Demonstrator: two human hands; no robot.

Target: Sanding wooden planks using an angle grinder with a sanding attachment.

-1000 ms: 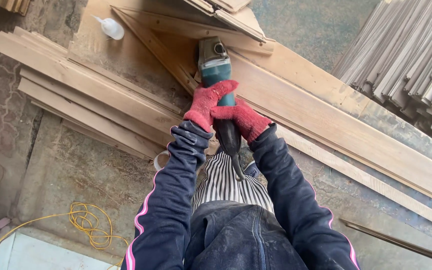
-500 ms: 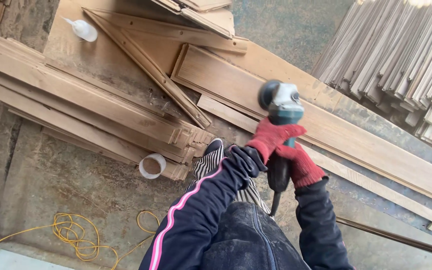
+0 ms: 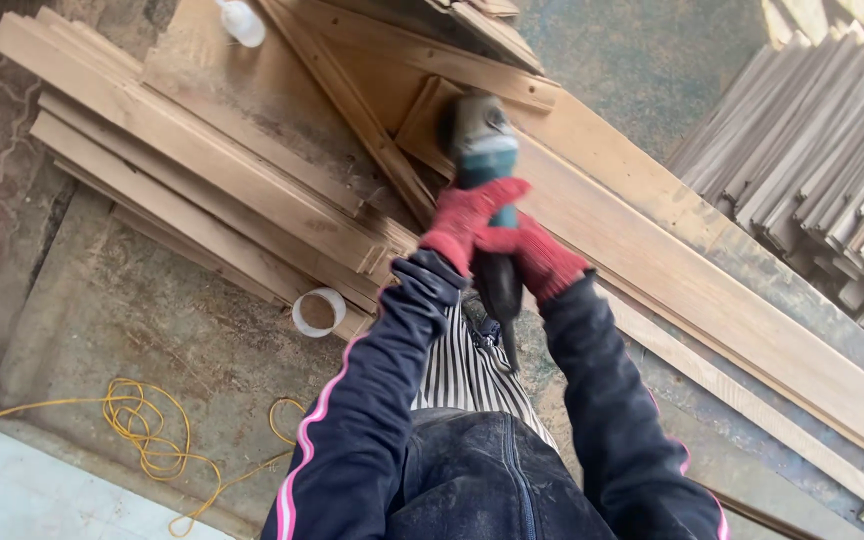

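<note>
Your red-gloved left hand (image 3: 464,228) and right hand (image 3: 537,258) stay clamped around the teal angle grinder (image 3: 484,150), now swung back up-left along the long wooden plank (image 3: 672,260), frame centre-top; dusty concrete floor (image 3: 152,340), yellow cable (image 3: 152,440) lower left.

floor (image 3: 132,300): dusty concrete | on it: planks (image 3: 202,190), slats (image 3: 832,170), tape roll (image 3: 319,312), yellow cord (image 3: 152,440), bottle (image 3: 242,22)

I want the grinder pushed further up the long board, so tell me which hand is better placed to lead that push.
Probably the left. The left hand wraps the grinder nearer its head, close above the long board; the right hand has its grip further back on the dark handle.
</note>
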